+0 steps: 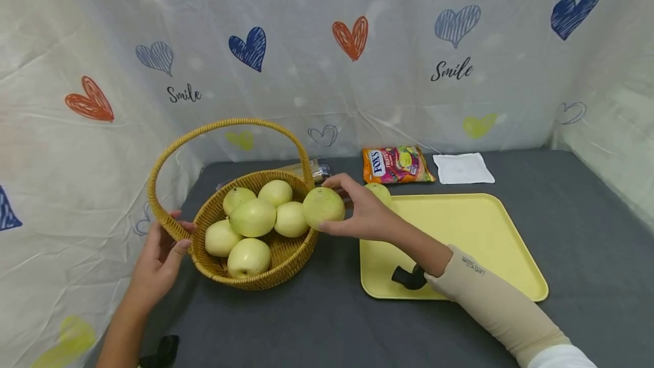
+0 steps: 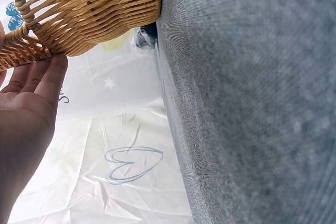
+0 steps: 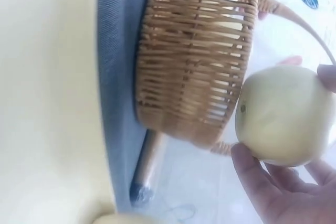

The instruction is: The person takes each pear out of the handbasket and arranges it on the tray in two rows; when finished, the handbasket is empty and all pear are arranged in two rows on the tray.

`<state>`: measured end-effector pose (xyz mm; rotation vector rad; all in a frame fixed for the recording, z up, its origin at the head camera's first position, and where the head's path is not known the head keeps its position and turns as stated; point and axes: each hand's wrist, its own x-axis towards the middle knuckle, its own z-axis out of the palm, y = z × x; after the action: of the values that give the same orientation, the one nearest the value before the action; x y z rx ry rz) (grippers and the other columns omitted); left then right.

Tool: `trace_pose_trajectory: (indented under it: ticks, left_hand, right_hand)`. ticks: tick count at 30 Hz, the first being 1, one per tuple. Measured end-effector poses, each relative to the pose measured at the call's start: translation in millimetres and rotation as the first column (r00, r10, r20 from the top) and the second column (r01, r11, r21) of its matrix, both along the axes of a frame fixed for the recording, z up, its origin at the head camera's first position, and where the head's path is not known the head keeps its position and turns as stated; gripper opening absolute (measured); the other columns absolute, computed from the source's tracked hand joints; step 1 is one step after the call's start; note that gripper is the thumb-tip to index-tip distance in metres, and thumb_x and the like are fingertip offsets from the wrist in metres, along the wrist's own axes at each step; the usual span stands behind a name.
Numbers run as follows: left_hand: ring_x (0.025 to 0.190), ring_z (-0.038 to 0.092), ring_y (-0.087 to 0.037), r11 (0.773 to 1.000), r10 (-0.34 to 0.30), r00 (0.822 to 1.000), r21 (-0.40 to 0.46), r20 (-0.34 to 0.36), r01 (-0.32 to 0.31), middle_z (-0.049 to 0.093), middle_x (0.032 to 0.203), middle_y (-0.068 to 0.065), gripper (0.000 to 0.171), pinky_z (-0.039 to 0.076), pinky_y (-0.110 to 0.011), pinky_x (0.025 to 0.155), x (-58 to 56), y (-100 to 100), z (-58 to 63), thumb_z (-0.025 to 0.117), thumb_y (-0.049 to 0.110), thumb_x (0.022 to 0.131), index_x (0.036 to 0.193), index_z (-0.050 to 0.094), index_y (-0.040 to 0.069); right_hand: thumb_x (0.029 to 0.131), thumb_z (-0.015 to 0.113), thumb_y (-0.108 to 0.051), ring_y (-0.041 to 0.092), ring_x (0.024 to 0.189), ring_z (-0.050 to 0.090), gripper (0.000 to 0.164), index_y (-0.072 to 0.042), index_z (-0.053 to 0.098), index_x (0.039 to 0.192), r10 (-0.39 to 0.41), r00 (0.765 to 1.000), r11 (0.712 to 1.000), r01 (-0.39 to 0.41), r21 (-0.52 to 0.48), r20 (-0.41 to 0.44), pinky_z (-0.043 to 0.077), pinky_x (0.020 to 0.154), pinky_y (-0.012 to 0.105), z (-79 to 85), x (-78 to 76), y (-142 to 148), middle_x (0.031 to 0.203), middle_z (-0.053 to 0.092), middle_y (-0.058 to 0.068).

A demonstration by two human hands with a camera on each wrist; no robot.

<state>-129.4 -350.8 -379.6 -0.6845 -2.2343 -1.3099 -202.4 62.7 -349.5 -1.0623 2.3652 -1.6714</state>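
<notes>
Left hand (image 1: pixel 158 266) grips basket (image 1: pixel 286 268) at its 9 o'clock, by the handle's (image 1: pixel 232 122) foot. Right hand (image 1: pixel 365 214), forearm slanting in from 4 o'clock over tray (image 1: pixel 460 231), pinches round fruit (image 1: pixel 323 208), no long axis, at basket's 3 o'clock rim; touching, I can't tell. Spare fruit (image 1: pixel 379 191) beyond, tray's 10 o'clock corner.

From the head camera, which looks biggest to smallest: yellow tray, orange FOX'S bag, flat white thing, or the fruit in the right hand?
1. Yellow tray
2. Orange FOX'S bag
3. Flat white thing and fruit in the right hand: they look too alike to rank, and the fruit seems nearer the camera.
</notes>
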Motion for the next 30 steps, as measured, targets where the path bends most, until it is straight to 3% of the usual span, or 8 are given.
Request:
trace_pose_trajectory:
  ticks: [13,20,25,30]
  left_hand:
    - [0.111,0.060,-0.013,0.999,0.031,0.999,-0.037,0.025,-0.030,0.056,0.115,-0.022,0.056,0.049,-0.014,0.085,1.2,0.9,1.5,0.047,-0.021,0.095,0.147,0.033,-0.006]
    - [0.112,0.059,-0.013,0.999,0.035,0.998,-0.027,0.052,-0.034,0.054,0.115,-0.026,0.056,0.049,-0.015,0.085,1.3,-0.2,-1.1,0.048,-0.020,0.095,0.147,0.031,-0.009]
    - [0.111,0.060,-0.014,0.998,0.055,0.996,-0.021,0.072,-0.054,0.054,0.115,-0.029,0.057,0.049,-0.015,0.086,1.1,0.5,0.5,0.048,-0.021,0.094,0.147,0.031,-0.010]
    - [0.111,0.060,-0.013,0.999,0.044,0.998,-0.028,0.035,-0.043,0.056,0.114,-0.026,0.056,0.048,-0.015,0.087,0.2,0.7,0.2,0.047,-0.022,0.094,0.146,0.032,-0.009]
  right_hand:
    - [0.077,0.088,-0.017,0.027,0.114,0.060,0.062,-0.012,0.053,0.129,-0.114,0.993,0.992,0.114,0.049,-0.002,0.050,0.097,0.045,-1.1,3.0,38.4,0.124,0.059,0.005]
    - [0.080,0.086,-0.018,0.028,0.115,0.059,0.063,-0.007,0.052,0.131,-0.148,0.989,0.987,0.149,0.066,-0.010,0.049,0.098,0.045,-4.7,1.4,63.1,0.130,0.059,0.008]
    - [0.080,0.087,-0.015,0.025,0.111,0.062,0.062,-0.007,0.053,0.130,-0.169,0.986,0.983,0.168,0.071,0.006,0.051,0.094,0.045,-4.8,-1.5,80.8,0.124,0.060,0.009]
    - [0.081,0.086,-0.014,0.026,0.110,0.062,0.058,-0.006,0.053,0.128,-0.197,0.980,0.977,0.195,0.089,0.010,0.051,0.094,0.046,-4.9,-3.1,97.4,0.121,0.061,0.010]
